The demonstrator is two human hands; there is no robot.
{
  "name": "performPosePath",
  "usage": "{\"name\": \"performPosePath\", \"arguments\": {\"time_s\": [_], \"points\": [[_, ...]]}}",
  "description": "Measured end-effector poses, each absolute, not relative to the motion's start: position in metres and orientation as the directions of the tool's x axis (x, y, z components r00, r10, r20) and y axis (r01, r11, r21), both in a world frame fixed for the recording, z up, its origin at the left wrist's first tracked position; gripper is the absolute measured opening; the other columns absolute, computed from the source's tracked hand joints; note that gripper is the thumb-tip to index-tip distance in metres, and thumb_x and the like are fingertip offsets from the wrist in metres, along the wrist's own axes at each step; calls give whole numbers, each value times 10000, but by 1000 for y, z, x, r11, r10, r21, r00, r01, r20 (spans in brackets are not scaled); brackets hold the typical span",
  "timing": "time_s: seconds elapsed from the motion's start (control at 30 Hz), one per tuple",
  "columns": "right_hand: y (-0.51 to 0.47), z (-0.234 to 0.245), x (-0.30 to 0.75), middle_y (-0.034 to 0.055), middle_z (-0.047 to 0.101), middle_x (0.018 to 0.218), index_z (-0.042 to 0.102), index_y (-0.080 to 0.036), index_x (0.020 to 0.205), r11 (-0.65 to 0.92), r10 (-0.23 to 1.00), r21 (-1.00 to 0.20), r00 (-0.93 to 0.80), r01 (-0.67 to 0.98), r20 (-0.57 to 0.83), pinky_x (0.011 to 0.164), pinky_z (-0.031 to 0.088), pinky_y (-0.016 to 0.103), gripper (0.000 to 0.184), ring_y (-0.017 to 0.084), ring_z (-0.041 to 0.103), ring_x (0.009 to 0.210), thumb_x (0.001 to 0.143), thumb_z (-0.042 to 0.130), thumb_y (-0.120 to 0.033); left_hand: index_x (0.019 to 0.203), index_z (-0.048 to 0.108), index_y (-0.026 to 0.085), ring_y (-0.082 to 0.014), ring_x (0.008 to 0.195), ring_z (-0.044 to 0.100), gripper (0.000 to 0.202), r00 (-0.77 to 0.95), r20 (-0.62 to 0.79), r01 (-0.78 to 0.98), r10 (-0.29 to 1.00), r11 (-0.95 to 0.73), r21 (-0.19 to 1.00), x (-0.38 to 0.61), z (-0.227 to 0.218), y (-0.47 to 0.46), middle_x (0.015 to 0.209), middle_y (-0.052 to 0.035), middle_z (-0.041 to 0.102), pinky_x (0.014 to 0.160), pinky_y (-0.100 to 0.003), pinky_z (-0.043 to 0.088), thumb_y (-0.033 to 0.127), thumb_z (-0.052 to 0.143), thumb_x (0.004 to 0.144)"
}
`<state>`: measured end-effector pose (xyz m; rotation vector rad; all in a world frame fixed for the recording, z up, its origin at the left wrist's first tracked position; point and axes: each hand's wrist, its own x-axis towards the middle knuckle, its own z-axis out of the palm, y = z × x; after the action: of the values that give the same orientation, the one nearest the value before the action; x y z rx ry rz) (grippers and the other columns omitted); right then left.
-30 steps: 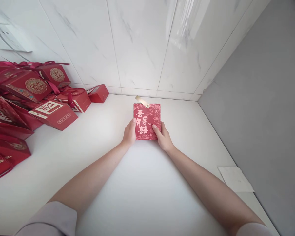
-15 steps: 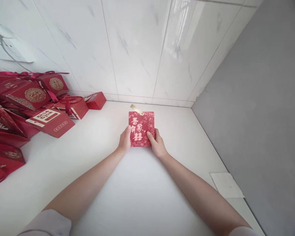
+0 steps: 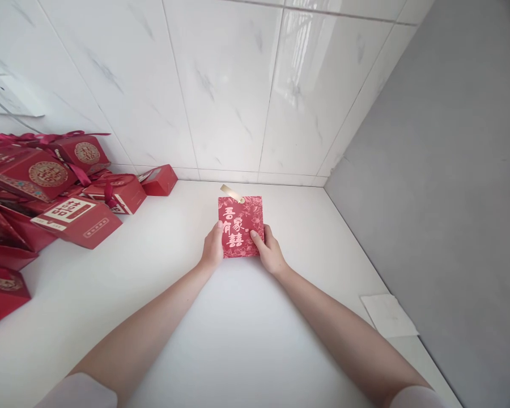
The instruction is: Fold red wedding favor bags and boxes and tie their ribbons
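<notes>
A red gift box [image 3: 241,226] with pale Chinese characters and a flower print is between my two hands, its printed face towards me. A short gold ribbon [image 3: 232,193] sticks out to the left from its top edge. My left hand [image 3: 212,245] grips the box's left side, thumb along the edge and the other fingers hidden. On the right side, my right hand [image 3: 272,249] holds it with the thumb on the front face and fingers behind. How deep the box is cannot be seen from here.
Several red gift boxes [image 3: 85,221], many tied with dark red ribbon, are heaped on the white table [image 3: 238,340] at the left. A white paper sheet [image 3: 389,315] lies at the right edge. Tiled wall [image 3: 225,85] behind, grey panel [image 3: 446,170] at right.
The view has shifted slightly, so the heap and wall sit a little further left. Both hands keep their hold on the red box, which looks otherwise unchanged.
</notes>
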<state>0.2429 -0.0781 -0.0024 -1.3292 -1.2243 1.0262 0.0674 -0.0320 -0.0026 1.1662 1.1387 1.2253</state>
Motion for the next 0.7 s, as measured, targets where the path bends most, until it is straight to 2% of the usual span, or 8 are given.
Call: {"name": "performPosePath", "arguments": {"time_s": [0.27,0.47,0.6,0.7], "points": [[-80,0,247,90,738,1388,571,-257,1282,38,990,-987,129,156,59,1094,520,460,506,307,697,1272,973,589,-657,1157,748,194,-336,1182,719,721,47,17,-65,999,-14,998,71,-1,-31,1223,-110,791,1043,-447,556,823,485,921],[-79,-5,252,97,690,1475,558,-247,1396,69,991,-988,105,139,84,1176,477,489,599,317,647,1361,959,598,-655,1145,616,237,-256,1094,723,571,-31,160,66,987,-157,985,69,-3,-30,1180,-63,765,937,-386,564,763,496,959],[-76,-8,254,71,601,1593,535,-249,1489,125,986,-986,92,113,135,1272,386,479,635,304,543,1489,950,582,-580,1234,585,252,-251,1151,712,494,12,217,88,976,-218,972,68,-3,-29,1261,-61,744,978,-394,553,672,487,993],[-76,-9,252,96,565,1623,504,-215,1528,137,981,-984,125,112,150,1283,367,482,683,311,512,1513,935,564,-548,1298,593,257,-260,1208,695,504,43,245,163,969,-248,955,69,-1,-29,1312,-71,737,1041,-414,529,648,432,1025]]}}
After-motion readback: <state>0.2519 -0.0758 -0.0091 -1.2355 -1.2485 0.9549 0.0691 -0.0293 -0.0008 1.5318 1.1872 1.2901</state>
